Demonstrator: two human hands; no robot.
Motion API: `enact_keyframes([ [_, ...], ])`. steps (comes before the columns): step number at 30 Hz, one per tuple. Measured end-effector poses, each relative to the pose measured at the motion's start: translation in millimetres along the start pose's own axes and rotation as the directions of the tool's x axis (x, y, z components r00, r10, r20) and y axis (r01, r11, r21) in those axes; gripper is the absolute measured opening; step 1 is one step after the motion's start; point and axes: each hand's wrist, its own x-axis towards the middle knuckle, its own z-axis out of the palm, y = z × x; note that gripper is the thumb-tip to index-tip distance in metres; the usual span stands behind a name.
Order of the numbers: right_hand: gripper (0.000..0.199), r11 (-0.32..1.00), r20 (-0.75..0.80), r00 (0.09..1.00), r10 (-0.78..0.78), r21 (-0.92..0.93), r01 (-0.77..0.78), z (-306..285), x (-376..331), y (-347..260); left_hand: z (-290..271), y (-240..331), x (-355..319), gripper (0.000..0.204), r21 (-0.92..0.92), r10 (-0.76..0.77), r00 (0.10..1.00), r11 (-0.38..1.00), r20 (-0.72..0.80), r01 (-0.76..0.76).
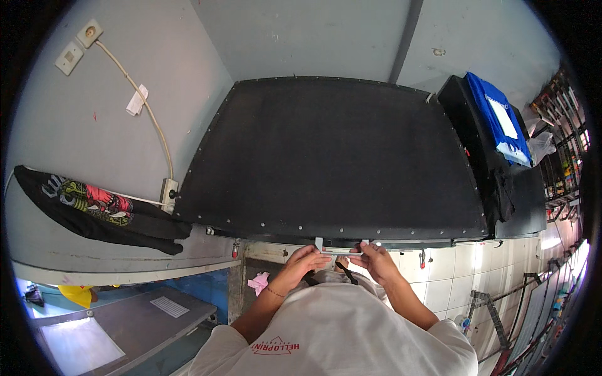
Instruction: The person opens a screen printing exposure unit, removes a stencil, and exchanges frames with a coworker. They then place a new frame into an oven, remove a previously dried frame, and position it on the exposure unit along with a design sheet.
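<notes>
A wide black lid (332,163) with a row of rivets around its edge lies flat in front of me. A pale metal handle (340,253) sticks out from the middle of its near edge. My left hand (303,261) is closed at the left end of this handle, fingers bent around it. At the right end, my right hand (377,262) pinches the handle between thumb and fingers. Both hands are close to my body.
A black printed cloth (103,210) hangs over the ledge at left, below a power strip (168,193). Blue folded fabric (492,113) lies on a black box at right. A pink cloth (258,284) is on the floor. Racks stand far right.
</notes>
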Motion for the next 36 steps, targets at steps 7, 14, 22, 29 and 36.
enact_keyframes([
  [7, 0.027, 0.97, 0.095, 0.968, -0.233, 0.088, 0.225, 52.5, -43.1, -95.9, 57.7, 113.7, -20.0, 0.023, 0.324, 0.313, 0.938, 0.881, 0.147, -0.345],
  [14, 0.022, 0.914, 0.133, 0.907, -0.4, 0.126, 0.384, 84.8, -55.3, -162.7, 110.8, 196.7, -26.5, 0.024, 0.975, 0.685, 0.72, 0.07, 0.109, -0.213],
  [22, 0.031, 0.855, 0.325, 0.792, -0.517, 0.15, 0.497, 110.3, -55.0, -234.4, 135.2, 246.3, 10.1, 0.023, 0.847, 0.884, 0.179, -0.328, 0.431, -0.417],
  [29, 0.032, 0.565, 0.352, 0.639, -0.684, -0.299, 0.769, 97.2, -16.9, -234.5, 148.9, 282.1, 12.5, 0.023, 0.893, 0.899, 0.204, -0.311, 0.387, -0.325],
  [36, 0.026, 0.782, -0.341, 0.773, -0.536, -0.544, 0.302, -150.0, 100.7, -91.9, 162.8, 311.2, 28.1, 0.031, 0.871, 0.896, 0.199, -0.3, 0.398, -0.389],
])
